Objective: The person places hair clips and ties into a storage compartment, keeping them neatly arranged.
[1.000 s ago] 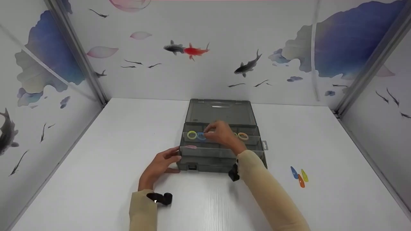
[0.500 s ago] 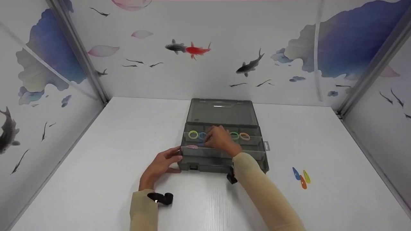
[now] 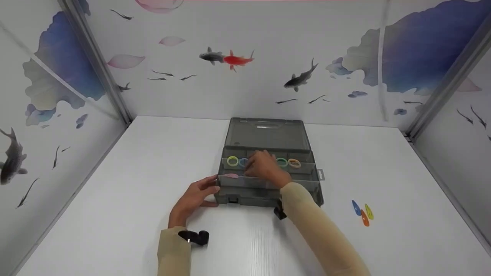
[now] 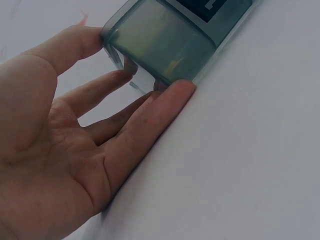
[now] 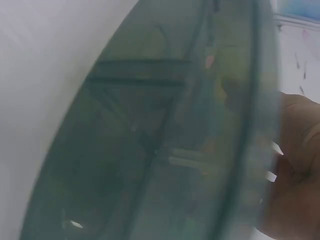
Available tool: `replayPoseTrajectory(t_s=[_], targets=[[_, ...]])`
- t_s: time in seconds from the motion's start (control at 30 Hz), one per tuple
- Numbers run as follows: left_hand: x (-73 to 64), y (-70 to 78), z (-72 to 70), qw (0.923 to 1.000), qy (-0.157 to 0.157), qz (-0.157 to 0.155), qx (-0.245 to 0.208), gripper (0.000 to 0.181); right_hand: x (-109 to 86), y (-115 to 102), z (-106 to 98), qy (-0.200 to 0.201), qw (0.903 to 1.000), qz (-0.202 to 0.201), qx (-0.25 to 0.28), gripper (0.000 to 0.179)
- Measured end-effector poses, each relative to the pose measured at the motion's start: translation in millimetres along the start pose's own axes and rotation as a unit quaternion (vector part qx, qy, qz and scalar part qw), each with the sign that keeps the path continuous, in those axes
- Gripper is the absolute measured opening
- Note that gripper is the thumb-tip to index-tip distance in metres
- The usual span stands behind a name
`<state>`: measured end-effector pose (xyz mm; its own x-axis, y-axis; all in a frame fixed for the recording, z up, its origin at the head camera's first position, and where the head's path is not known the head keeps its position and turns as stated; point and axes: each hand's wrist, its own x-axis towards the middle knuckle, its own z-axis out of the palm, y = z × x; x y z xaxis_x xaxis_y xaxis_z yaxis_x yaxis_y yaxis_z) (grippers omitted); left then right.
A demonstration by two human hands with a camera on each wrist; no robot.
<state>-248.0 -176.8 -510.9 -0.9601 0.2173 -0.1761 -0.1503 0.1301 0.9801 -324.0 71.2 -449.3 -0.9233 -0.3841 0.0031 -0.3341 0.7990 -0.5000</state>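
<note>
Three clips (image 3: 364, 218) likely need fetching next; left hand (image 3: 192, 198) spread against the box (image 3: 255, 200), right hand (image 3: 265, 167) apparently sorting, grip hidden.

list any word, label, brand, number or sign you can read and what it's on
No text can be read in any view.
Grey translucent plastic box: the pale mark on its dark rectangular patch is too blurred to read.
Blue teardrop-shaped clip, orange teardrop-shaped clip, yellow teardrop-shaped clip: too small to tell.
White wall printed with fish: no lettering seen.
</note>
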Motion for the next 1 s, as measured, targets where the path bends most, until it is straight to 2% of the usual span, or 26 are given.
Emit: replayPoseTrajectory(t_s=[0.17, 0.37, 0.5, 0.7, 1.0], targets=[[-2.3, -1.6, -0.7, 1.0000, 0.009, -0.002, 0.002, 0.060, -9.2, -5, -24, 0.010, 0.9982, -0.054, 0.024, 0.023], [-3.4, -2.8, -2.6, 1.0000, 0.004, -0.005, 0.000, 0.062, -33.9, -8, -49, 0.051, 0.9928, -0.106, 0.020, 0.018], [-4.4, -2.3, -2.6, 0.9999, 0.009, -0.007, -0.002, 0.061, -53.8, 0, -58, 0.067, 0.9868, -0.128, 0.073, 0.024], [-2.2, -3.2, 0.0, 1.0000, 0.007, -0.005, 0.003, 0.061, -87.6, 27, -66, 0.107, 0.9793, -0.118, 0.124, 0.035], [-0.6, -1.8, 2.6, 0.9999, 0.013, -0.004, 0.005, 0.060, -134.0, 57, -80, 0.183, 0.9703, -0.087, 0.132, 0.037]])
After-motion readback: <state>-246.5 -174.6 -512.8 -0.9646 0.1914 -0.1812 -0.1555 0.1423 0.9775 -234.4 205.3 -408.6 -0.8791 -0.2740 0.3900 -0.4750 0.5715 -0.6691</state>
